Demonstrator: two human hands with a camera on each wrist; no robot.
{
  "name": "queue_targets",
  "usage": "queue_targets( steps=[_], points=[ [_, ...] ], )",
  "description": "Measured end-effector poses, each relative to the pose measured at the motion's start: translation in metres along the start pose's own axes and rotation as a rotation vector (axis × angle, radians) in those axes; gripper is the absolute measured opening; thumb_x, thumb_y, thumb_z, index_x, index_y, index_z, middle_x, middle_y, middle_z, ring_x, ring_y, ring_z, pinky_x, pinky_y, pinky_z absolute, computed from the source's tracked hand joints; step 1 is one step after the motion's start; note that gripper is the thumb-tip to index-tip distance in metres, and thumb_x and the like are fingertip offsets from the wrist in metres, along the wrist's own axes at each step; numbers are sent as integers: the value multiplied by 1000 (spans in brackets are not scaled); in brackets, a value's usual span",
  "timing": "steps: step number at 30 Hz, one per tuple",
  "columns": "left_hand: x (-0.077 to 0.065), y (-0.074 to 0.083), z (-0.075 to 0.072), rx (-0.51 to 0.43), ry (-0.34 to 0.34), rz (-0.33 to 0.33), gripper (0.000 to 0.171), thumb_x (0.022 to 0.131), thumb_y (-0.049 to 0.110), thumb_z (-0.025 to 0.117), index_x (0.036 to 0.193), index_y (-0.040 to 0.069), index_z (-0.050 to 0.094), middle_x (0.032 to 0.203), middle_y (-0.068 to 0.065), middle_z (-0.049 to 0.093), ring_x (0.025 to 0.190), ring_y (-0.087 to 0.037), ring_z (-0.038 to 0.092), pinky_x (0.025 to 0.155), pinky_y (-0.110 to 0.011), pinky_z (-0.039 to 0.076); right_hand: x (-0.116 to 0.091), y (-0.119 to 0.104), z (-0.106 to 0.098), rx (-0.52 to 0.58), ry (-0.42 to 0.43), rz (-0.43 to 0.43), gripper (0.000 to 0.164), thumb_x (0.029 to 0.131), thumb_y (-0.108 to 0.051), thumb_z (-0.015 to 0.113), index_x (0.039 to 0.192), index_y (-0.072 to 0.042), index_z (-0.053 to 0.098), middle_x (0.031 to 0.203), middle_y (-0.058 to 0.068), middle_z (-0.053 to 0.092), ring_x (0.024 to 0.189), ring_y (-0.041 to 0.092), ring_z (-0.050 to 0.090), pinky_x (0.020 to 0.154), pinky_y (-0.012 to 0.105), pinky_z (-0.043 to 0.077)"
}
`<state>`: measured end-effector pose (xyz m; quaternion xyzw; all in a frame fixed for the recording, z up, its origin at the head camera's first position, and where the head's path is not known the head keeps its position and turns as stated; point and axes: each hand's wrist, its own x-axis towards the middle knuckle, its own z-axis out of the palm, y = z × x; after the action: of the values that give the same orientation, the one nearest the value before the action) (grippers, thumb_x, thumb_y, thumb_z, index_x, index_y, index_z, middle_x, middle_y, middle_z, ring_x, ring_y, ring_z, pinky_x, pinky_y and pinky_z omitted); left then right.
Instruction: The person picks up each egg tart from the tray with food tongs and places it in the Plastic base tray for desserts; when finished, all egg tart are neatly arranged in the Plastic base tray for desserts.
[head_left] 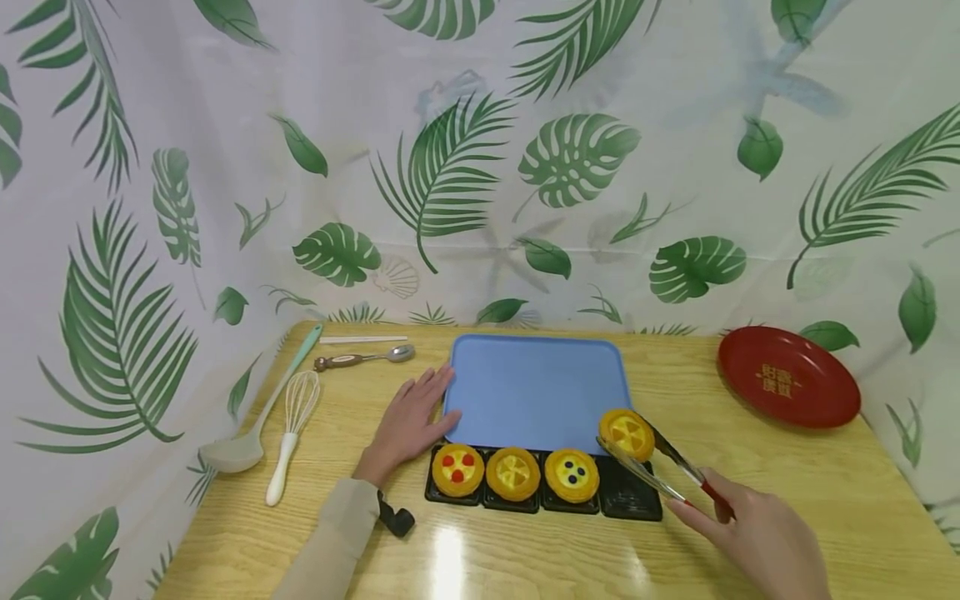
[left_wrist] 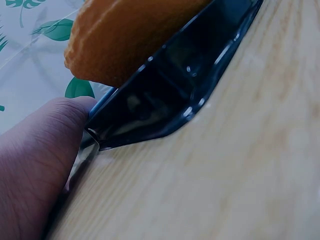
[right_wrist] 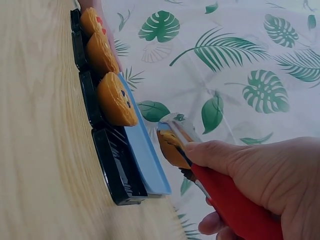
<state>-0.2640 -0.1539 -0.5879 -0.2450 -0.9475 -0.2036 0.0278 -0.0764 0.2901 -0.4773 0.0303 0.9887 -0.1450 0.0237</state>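
Observation:
My right hand point(head_left: 768, 533) grips red-handled metal tongs point(head_left: 647, 475), their tips around an egg tart point(head_left: 627, 435) with yellow wedge pieces on top. The tart is held up over the blue tray's near right corner, above the bare black compartment point(head_left: 630, 492) at the right end of the row. In the other black compartments sit a tart with red dots point(head_left: 457, 470), one with yellow wedges point(head_left: 513, 474) and one with dark blue dots point(head_left: 572, 476). With fingers extended, my left hand point(head_left: 408, 421) rests against the left edge of the blue tray point(head_left: 536, 392).
A red oval plate point(head_left: 787, 375) lies at the back right. On the left are a whisk point(head_left: 295, 425), a ladle point(head_left: 240, 450) with a green handle, a spoon point(head_left: 367, 357) and chopsticks point(head_left: 363, 339). A leaf-print cloth hangs behind the table.

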Motion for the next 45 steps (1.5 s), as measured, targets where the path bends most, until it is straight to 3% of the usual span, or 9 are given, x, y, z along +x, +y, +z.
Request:
queue_targets(
  steps=[3, 6, 10, 16, 19, 23, 34, 40, 45],
  points=[
    [0, 1, -1, 4, 11, 8, 78, 106, 62, 42, 168, 21, 20, 173, 7, 18, 161, -22, 18, 129, -50, 14, -11, 3, 0, 9, -48, 36, 60, 89, -71, 68, 103, -13, 70, 66, -3, 42, 55, 18, 37, 53, 31, 22],
    [0, 1, -2, 4, 17, 10, 77, 106, 61, 43, 168, 21, 21, 173, 6, 20, 160, -23, 19, 129, -50, 15, -20, 5, 2, 4, -104, 61, 55, 89, -74, 65, 93, -19, 62, 63, -2, 42, 54, 18, 37, 53, 31, 22],
    [0, 1, -1, -3, 22, 13, 78, 106, 62, 43, 168, 20, 21, 173, 4, 21, 160, -24, 19, 129, -51, 15, -27, 10, 7, 6, -180, 96, 64, 88, -76, 63, 106, -15, 66, 64, -2, 43, 54, 18, 39, 54, 30, 22],
    [-1, 3, 0, -18, 21, 11, 78, 106, 61, 44, 168, 20, 21, 173, 4, 21, 160, -26, 20, 129, -51, 15, -33, 17, 17, 6, -255, 145, 91, 87, -79, 62, 130, 1, 66, 67, 0, 44, 58, 18, 42, 58, 32, 25],
    [-1, 2, 0, -9, 16, 3, 78, 106, 61, 44, 168, 21, 21, 173, 5, 20, 160, -25, 19, 129, -51, 15, -33, 18, 22, 8, -250, 149, 90, 85, -79, 63, 128, -1, 67, 67, 0, 44, 58, 18, 41, 57, 31, 25],
    [-1, 2, 1, -3, 15, 1, 78, 106, 61, 44, 168, 21, 21, 173, 6, 20, 160, -24, 19, 129, -50, 14, -32, 19, 25, 15, -216, 139, 75, 84, -79, 65, 115, -11, 69, 65, -1, 43, 56, 17, 40, 56, 31, 23],
    [0, 3, 0, -5, 16, 4, 78, 105, 62, 43, 168, 21, 22, 173, 5, 20, 160, -24, 19, 129, -51, 15, -32, 20, 27, 25, -193, 131, 68, 84, -78, 66, 107, -14, 68, 65, -2, 43, 56, 17, 40, 55, 31, 24],
    [0, 3, 0, -1, 13, 0, 77, 105, 62, 43, 168, 22, 21, 173, 7, 19, 160, -22, 19, 129, -50, 15, -32, 17, 25, 28, -179, 124, 70, 83, -79, 66, 109, -13, 68, 64, -2, 43, 55, 17, 40, 54, 32, 24],
    [0, 3, 0, -3, 13, -1, 77, 106, 61, 43, 168, 22, 22, 173, 7, 19, 160, -22, 19, 129, -50, 15, -31, 15, 23, 22, -204, 149, 88, 83, -80, 66, 126, -3, 68, 66, -1, 43, 57, 18, 41, 56, 32, 26]
  ],
)
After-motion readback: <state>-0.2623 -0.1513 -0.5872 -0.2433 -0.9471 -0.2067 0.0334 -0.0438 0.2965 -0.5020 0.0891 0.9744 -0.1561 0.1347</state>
